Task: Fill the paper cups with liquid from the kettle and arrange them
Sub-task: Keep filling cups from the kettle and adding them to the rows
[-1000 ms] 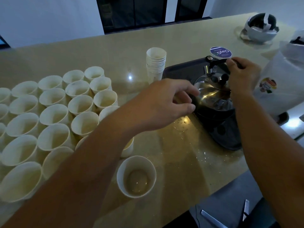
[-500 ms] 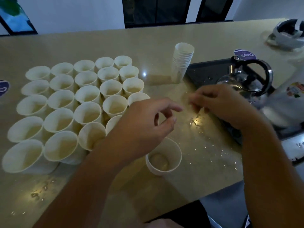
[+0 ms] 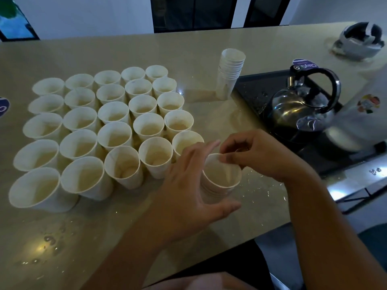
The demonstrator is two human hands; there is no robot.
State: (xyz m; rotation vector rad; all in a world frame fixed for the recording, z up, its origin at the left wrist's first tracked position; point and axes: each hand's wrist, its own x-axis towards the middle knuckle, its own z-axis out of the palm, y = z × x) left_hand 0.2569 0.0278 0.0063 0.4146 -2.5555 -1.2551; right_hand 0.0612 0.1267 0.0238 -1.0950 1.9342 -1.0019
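Paper cup [image 3: 221, 177] stands upright near the near edge of the beige counter [image 3: 125, 237], mouth up, long axis vertical, tilted slightly toward the camera. It sits just right of the near-right corner of the cup block [image 3: 104, 130].

Right hand [image 3: 257, 154]: thumb and fingertips pinch the far rim of this cup. Left hand [image 3: 188, 191]: fingers spread and relaxed, cupped around the cup's left and near side; whether it touches the wall cannot be told.

Cup block: white paper cups packed in rows, all upright, mouths up, pale liquid visible in several. It extends from centre to left of the counter.

Stack of nested cups [image 3: 230, 74]: upright, far of the held cup, just left of the black tray [image 3: 257, 88].

Kettle [image 3: 301, 107]: steel, on the tray at right, arched black handle up. Spout direction cannot be told.

Water droplets lie on the counter around the held cup.
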